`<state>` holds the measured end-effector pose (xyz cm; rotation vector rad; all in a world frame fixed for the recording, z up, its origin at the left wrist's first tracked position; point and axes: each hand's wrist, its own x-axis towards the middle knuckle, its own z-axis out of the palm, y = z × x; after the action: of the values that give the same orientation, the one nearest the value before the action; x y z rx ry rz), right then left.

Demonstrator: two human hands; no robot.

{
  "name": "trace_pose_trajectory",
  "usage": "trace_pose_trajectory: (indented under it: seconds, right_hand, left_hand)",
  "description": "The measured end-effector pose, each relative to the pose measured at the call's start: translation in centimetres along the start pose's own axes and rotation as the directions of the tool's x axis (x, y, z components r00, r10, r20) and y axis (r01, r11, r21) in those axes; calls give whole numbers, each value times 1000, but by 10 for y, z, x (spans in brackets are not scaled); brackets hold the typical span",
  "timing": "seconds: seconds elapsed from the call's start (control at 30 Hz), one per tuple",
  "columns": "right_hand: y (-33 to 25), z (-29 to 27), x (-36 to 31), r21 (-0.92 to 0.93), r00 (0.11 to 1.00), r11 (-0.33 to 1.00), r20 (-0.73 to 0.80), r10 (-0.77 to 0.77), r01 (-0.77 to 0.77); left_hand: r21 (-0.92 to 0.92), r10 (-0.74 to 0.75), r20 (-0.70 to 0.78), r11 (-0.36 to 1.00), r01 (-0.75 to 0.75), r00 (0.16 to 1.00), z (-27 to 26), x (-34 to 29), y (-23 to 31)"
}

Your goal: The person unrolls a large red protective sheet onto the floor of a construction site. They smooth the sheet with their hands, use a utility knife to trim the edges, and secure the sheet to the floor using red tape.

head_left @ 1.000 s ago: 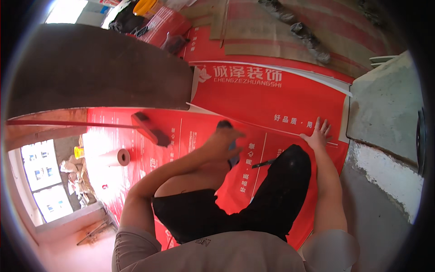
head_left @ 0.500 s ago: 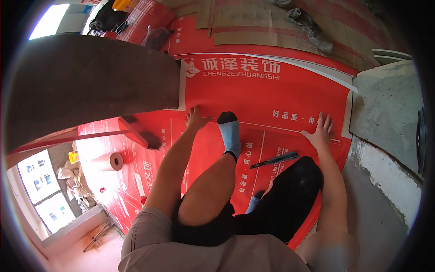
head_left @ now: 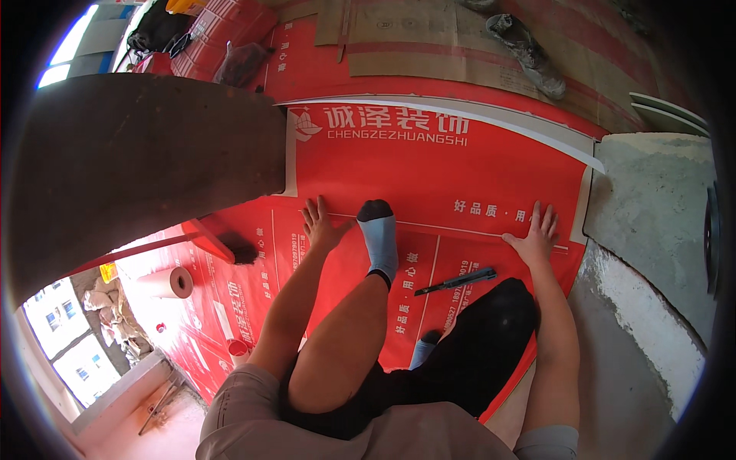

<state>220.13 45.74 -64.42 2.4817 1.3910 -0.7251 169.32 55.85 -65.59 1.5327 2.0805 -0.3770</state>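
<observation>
A red printed protective sheet lies across the floor, its pale far edge lifting a little. My left hand presses flat on it with fingers spread, left of my blue-socked foot. Farther right, my right hand rests on the sheet near its right edge, fingers apart. Neither hand holds anything. A dark utility knife lies on the red sheeting between my knees, nearer to the right hand.
A dark wall end juts in from the left; a rough concrete block borders the right. At left are a broom and a paper roll. Beyond lie cardboard, a dusty shoe and a plastic bag.
The view has shifted slightly, so the scene sits a little lower and farther left. The left hand's fingers are spread wider. Both hands stay on the sheet.
</observation>
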Motion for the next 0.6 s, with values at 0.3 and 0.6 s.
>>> trace_pose_trajectory:
  seconds: [0.3, 0.6]
  right_hand:
    - [-1, -8, 0, -41, 1000, 999, 10, -22, 23]
    - [-2, -18, -3, -11, 998, 998, -19, -63, 63]
  left_hand:
    - [-15, -16, -5, 1000, 16, 1000, 1, 0, 0]
    - [-21, -28, 20, 999, 29, 999, -2, 4, 0]
